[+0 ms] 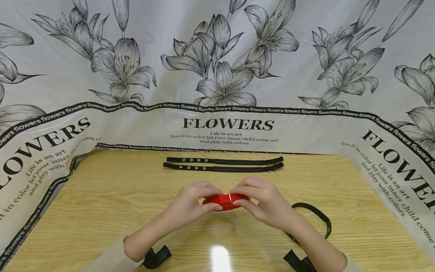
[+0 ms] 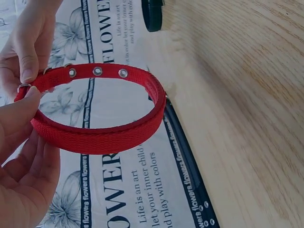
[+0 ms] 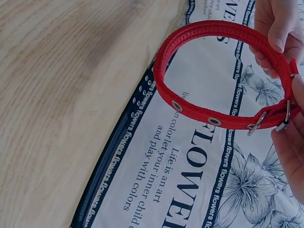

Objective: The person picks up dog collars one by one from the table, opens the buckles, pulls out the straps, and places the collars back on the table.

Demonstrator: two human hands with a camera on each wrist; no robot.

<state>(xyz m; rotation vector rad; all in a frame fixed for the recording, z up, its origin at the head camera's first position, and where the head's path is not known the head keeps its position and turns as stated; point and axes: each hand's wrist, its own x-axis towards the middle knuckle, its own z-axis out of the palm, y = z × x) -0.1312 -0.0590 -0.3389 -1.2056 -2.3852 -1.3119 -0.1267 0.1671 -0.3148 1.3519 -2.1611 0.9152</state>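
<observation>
A red collar (image 1: 216,200) of woven fabric, bent round into a loop, is held up above the table between both hands. Metal eyelets run along its band, and in the right wrist view a metal buckle (image 3: 284,124) and a D-ring show near the joined ends. My left hand (image 1: 190,199) pinches the collar between thumb and fingers. Opposite it, my right hand (image 1: 263,198) grips the band close to the buckle, with thumb and fingertips on it.
Two black collars (image 1: 234,169) lie stretched out side by side toward the back of the wooden table (image 1: 112,189). Another black collar (image 1: 321,212), curved into a loop, rests by the right forearm. Flower-printed cloth (image 1: 227,130) hangs behind and at the sides.
</observation>
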